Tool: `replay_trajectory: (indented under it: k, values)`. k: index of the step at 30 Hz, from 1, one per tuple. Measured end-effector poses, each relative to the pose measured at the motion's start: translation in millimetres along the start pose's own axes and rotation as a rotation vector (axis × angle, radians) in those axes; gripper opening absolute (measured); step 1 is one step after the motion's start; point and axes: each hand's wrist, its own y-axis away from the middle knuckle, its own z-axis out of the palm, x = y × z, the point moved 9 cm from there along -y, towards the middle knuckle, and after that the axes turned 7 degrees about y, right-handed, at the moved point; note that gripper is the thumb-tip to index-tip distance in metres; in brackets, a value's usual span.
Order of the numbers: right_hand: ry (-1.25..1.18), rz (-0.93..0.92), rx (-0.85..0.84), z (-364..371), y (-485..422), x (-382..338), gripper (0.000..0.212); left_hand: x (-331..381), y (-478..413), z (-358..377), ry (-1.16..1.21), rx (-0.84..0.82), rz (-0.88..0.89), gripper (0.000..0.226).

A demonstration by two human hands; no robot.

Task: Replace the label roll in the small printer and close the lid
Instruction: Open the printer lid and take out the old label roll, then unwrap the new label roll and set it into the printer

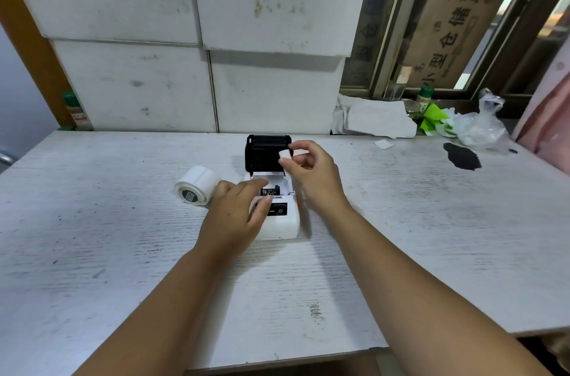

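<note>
A small white printer (282, 226) sits mid-table with its black lid (266, 151) standing open at the back. My left hand (237, 212) rests flat on the printer's left side, fingers over the open compartment. My right hand (311, 172) hovers above the printer's right side and pinches a small white roll core (285, 155) between thumb and fingers. A full white label roll (196, 186) lies on its side on the table, just left of the printer and my left hand.
White foam boxes (197, 36) are stacked along the table's back edge. At the back right lie crumpled paper (376, 118), green scraps (433, 118), a plastic bag (481, 126) and a black stain (461, 155). A spice bottle (75, 112) stands back left.
</note>
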Motion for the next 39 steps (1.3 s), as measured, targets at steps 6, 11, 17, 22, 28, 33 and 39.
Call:
replay_trajectory:
  k: [6, 11, 17, 22, 28, 33, 39]
  values:
    - [0.207, 0.046, 0.177, -25.6, 3.4, 26.5, 0.019, -1.8, -1.7, 5.0, -0.091, -0.032, 0.023, 0.058]
    - [0.65, -0.054, 0.098, -25.1, -8.1, 36.6, 0.013, -0.4, -0.2, 2.8, -0.062, -0.004, 0.051, 0.053]
    - [0.833, 0.036, 0.174, -43.5, -15.5, 59.9, 0.026, 1.4, -0.4, 0.4, -0.076, 0.017, 0.063, 0.048]
    - [0.813, 0.042, 0.178, -44.1, -14.5, 65.3, 0.039, 2.7, -0.3, 0.6, -0.095, 0.032, 0.081, 0.044]
    - [0.527, -0.168, 0.411, -42.6, 5.1, 14.2, 0.046, 13.9, -2.3, -20.7, -0.133, 0.212, 0.173, 0.029]
    - [0.467, -0.432, 0.204, 10.7, 26.2, -45.9, 0.027, -16.4, 5.4, -65.3, -0.258, 0.522, -0.127, 0.033]
    - [0.647, -0.467, -0.105, 62.0, 36.7, -49.6, 0.022, -76.7, 10.9, -62.8, -0.076, 0.381, -0.567, 0.064]
